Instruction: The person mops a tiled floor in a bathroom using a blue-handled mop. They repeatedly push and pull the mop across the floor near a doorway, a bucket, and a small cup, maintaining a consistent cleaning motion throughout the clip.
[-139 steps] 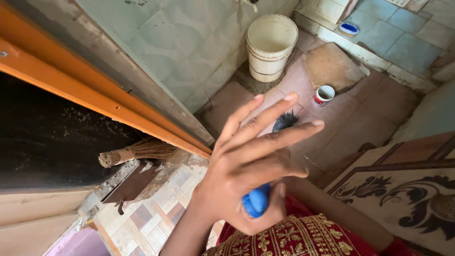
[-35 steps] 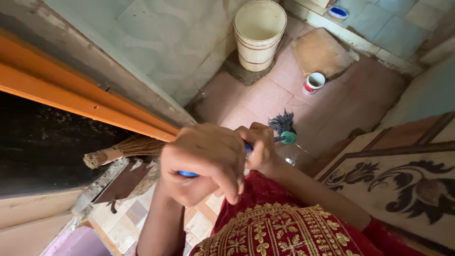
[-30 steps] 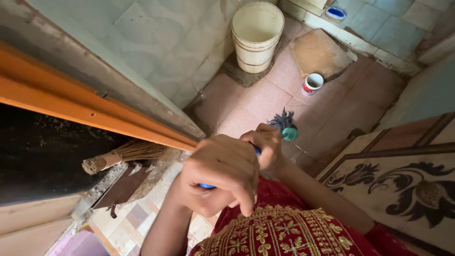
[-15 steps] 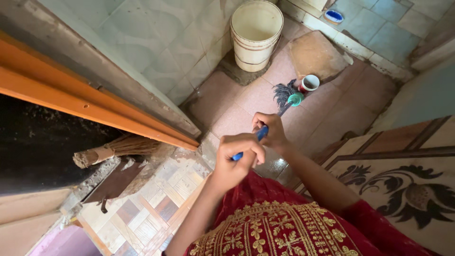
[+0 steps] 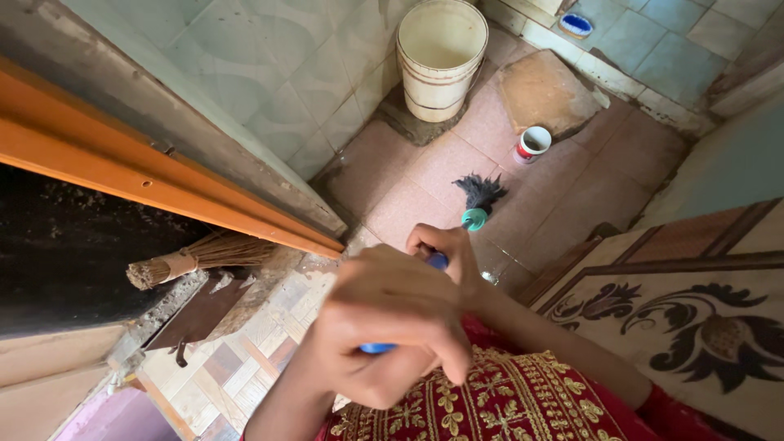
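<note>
Both my hands grip a blue mop handle (image 5: 438,261). My left hand (image 5: 392,322) is closed around its upper end, close to the camera. My right hand (image 5: 445,249) holds it lower down. The handle ends in a teal collar with a dark stringy mop head (image 5: 480,194) resting on the pink tiled floor (image 5: 572,196). A red sleeve and red garment with gold embroidery (image 5: 506,400) fill the bottom of the view.
A cream bucket (image 5: 441,57) stands against the green tiled wall. A small red-and-white cup (image 5: 532,144) sits beside a flat stone slab (image 5: 549,91). A straw broom (image 5: 200,257) lies by the orange door frame (image 5: 155,188). A patterned panel (image 5: 694,318) stands at right.
The mop head has been pulled back from beside the cup toward me. My hands have risen closer to the camera along the handle.
</note>
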